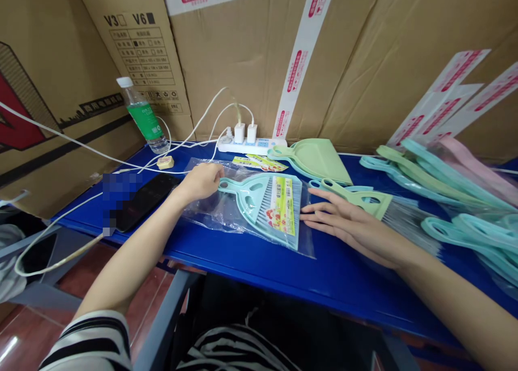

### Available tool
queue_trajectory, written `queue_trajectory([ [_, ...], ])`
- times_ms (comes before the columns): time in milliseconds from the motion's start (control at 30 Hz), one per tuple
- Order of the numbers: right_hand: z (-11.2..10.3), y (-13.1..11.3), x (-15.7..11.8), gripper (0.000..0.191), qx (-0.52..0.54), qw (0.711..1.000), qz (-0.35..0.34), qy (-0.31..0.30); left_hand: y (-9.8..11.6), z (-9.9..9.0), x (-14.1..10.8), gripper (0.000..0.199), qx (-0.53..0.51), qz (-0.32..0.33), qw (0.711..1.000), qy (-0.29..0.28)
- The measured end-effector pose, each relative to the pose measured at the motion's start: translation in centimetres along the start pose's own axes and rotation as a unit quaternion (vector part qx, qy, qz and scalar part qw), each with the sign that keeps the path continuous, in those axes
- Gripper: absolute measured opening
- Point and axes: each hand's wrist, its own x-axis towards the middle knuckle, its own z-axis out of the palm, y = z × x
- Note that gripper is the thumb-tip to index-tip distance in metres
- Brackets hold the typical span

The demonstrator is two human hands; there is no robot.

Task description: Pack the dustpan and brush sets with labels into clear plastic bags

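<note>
A light blue dustpan and brush set (pixel 251 201) with a yellow-green label card (pixel 284 204) lies flat in a clear plastic bag (pixel 308 241) on the blue table. My left hand (pixel 203 181) is closed at the bag's left end, by the set's handle, its fingers pinching the plastic. My right hand (pixel 348 220) has its fingers stretched out at the bag's right edge and holds nothing. Beside it, brushes with green and blue handles (pixel 374 203) lie partly behind that hand. A green dustpan (pixel 321 158) rests on a blue one farther back.
A power strip (pixel 259 145) with chargers and white cables stands along the cardboard wall (pixel 251 53). A water bottle (pixel 144 117) and a black phone (pixel 145 201) are at the left. More dustpans (pixel 473 236) are piled at the right; loose label cards (pixel 259 162) lie behind the bag.
</note>
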Motion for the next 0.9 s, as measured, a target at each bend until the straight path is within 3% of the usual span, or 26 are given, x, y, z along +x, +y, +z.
queue_trajectory([
  [367,-0.4,0.1,-0.2,0.059,-0.092,0.994,-0.057,-0.026,-0.2,-0.5,-0.5,0.036,0.078,-0.066,0.995,0.007],
  [467,-1.0,0.1,0.1,0.059,-0.138,0.985,-0.093,-0.037,-0.1,-0.4,-0.5,0.034,0.091,-0.083,0.992,0.002],
  [533,-1.2,0.1,0.4,0.054,-0.204,0.969,-0.142,-0.009,-0.2,-0.3,-0.4,0.034,0.094,-0.086,0.992,-0.002],
  [600,-1.3,0.3,0.9,0.044,-0.309,0.925,-0.216,0.056,-0.2,-0.3,-0.3,0.035,0.093,-0.081,0.992,-0.004],
  [667,-1.3,0.6,1.4,0.039,-0.424,0.85,-0.294,0.112,-0.2,-0.3,-0.1,0.037,0.087,-0.07,0.994,-0.005],
  [767,-1.2,1.2,1.8,0.041,-0.548,0.748,-0.356,0.118,-0.1,-0.3,0.0,0.04,0.078,-0.048,0.996,-0.006],
  [900,-1.3,2.0,1.8,0.047,-0.63,0.684,-0.354,0.096,0.1,-0.4,-0.1,0.041,0.079,-0.049,0.996,-0.004],
])
